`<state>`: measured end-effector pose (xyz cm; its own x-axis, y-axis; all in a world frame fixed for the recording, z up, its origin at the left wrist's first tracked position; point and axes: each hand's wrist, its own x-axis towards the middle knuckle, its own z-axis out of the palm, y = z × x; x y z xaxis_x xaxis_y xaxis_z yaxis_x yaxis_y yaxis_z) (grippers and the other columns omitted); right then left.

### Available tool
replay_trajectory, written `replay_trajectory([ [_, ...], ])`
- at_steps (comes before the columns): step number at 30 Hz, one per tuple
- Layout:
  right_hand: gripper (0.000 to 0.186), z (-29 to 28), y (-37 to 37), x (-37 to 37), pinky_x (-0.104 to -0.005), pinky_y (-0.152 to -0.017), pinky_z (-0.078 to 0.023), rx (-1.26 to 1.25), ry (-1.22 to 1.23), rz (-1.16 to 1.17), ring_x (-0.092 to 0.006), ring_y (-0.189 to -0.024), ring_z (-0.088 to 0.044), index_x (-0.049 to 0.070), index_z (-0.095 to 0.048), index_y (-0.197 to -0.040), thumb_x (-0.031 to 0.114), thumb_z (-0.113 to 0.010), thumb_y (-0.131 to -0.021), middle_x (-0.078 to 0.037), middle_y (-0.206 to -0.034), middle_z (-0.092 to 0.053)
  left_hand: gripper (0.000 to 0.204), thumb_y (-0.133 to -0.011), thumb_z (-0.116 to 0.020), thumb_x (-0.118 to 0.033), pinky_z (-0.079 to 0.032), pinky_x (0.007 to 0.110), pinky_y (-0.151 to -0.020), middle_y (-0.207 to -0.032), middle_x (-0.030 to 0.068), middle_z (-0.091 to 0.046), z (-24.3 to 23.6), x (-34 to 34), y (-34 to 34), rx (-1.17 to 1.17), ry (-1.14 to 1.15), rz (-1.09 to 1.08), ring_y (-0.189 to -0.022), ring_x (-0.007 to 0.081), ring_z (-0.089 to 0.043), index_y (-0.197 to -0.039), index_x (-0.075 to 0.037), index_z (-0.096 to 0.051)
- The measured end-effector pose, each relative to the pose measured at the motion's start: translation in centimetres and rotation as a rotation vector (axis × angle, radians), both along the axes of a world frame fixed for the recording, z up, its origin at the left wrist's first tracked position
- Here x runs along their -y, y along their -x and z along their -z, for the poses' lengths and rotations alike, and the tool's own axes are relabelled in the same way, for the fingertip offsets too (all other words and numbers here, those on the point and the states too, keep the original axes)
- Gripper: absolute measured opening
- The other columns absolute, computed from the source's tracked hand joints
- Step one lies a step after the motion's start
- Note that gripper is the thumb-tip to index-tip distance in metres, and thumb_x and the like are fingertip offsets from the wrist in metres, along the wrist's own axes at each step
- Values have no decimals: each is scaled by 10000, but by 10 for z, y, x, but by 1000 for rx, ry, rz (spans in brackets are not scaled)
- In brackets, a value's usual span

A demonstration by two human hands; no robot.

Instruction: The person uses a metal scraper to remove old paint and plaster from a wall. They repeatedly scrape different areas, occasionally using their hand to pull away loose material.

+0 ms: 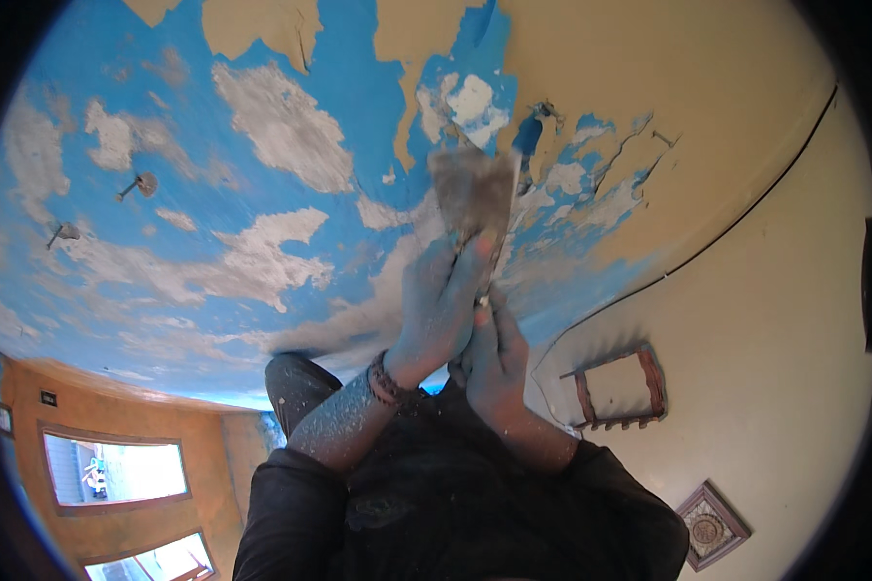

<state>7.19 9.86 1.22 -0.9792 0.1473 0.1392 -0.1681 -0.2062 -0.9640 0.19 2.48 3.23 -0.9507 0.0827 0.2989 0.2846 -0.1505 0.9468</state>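
A wide-bladed paint scraper rests its flat, dusty blade against the peeling wall, just below a white bare spot. My left hand grips it close to the blade, with fingertips pressed near the blade's base. Lower down, my right hand is closed around the handle, most of which the fingers hide. Pale dust and flakes cover both forearms, and a dark bracelet circles my left wrist. Around the blade, the wall shows blue paint, tan paint with torn edges, and grey-white bare patches.
Nails stick out of the wall at the left, and another nail at the right. A dark cable runs along the right corner. A wooden rack and a framed ornament hang on the cream wall. Windows are at lower left.
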Motion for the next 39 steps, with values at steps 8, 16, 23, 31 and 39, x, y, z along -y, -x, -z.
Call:
replay_trajectory([
  [8, 354, -14, -2, 2, -181, -411, -324, -26, 14, -66, -18, -466, -407, -21, -407, -1252, 218, -367, -994, 23, -607, -461, 295, -937, -524, -259, -404, 264, -523, -686, 61, -565, -20, 11, -6, -16, 81, 18, -596, 82, -480, -949, 30, -584],
  [16, 347, -37, 8, 3, -183, -407, -311, -60, 59, -91, -24, -467, -393, -20, -388, -1263, 192, -371, -989, 31, -595, -439, 327, -944, -516, -288, -404, 232, -488, -645, 31, -550, -33, 9, 0, -68, -46, 40, -545, 41, -479, -917, 28, -596],
  [23, 396, -12, -1, 6, -183, -388, -310, -11, -9, -47, -29, -446, -392, -2, -362, -1314, 235, -354, -996, 22, -601, -444, 337, -946, -507, -289, -390, 226, -473, -568, 6, -519, -10, 5, 1, -265, 24, -84, -525, 38, -463, -876, 30, -591],
  [31, 397, -12, -6, 4, -195, -383, -312, 47, -68, 1, -30, -431, -385, -15, -376, -1290, 251, -345, -997, 35, -573, -419, 328, -932, -531, -299, -398, 212, -548, -668, 0, -561, -23, 8, -3, -60, 15, 91, -623, 39, -491, -899, 17, -612],
  [39, 410, -17, -9, 0, -193, -387, -315, 29, -141, 23, -32, -435, -391, -10, -389, -1288, 276, -363, -994, 32, -578, -422, 353, -935, -517, -318, -388, 236, -489, -608, 17, -543, -11, 3, 1, -80, 37, 48, -546, 62, -487, -820, 8, -588],
])
